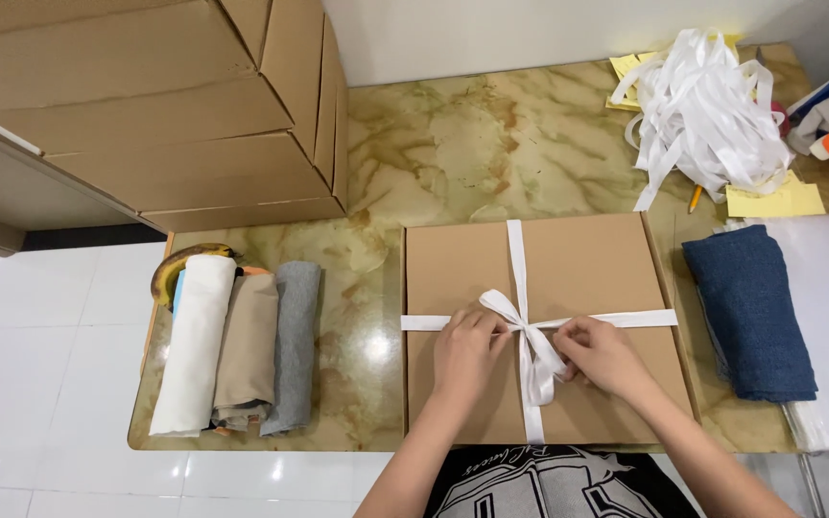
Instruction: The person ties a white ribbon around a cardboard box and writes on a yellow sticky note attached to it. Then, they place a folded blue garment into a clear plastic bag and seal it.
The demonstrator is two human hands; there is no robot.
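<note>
A flat brown cardboard box (587, 259) lies on the marble-patterned table (453, 144) in front of me. A white ribbon (516, 251) crosses it lengthwise and sideways, with a bow (530, 347) at the crossing. My left hand (465, 350) pinches the left loop of the bow. My right hand (599, 353) grips the right side of the bow next to the knot. Both hands rest on the box lid.
Rolled white, beige and grey cloths (237, 345) lie at the table's left edge. A folded dark blue cloth (750, 312) sits right of the box. A heap of white ribbon (707, 110) and yellow paper notes (779, 200) lie at back right. Stacked cardboard boxes (175, 105) stand at back left.
</note>
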